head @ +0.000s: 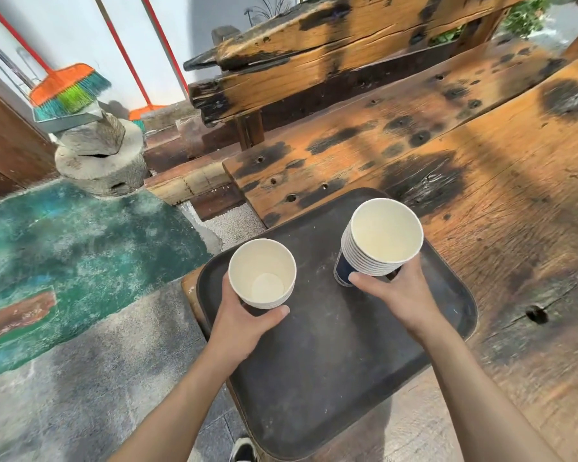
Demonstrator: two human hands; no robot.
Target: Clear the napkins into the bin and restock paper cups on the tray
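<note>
A dark rectangular tray [331, 355] lies on the corner of a worn wooden table [501, 181]. My left hand [244, 323] grips a short stack of white paper cups [262, 273] above the tray's left edge. My right hand [402, 293] grips a taller stack of nested paper cups [382, 236], white inside with a dark blue outer wall, tilted over the tray's far half. Whether its base touches the tray I cannot tell. No napkins or bin are in view.
A heavy wooden bench back [331, 51] rises behind the table. To the left, on the floor, stand a stone block [101, 155], a dustpan [70, 120] and an orange broom [70, 88]. My shoe [242, 450] shows below the tray.
</note>
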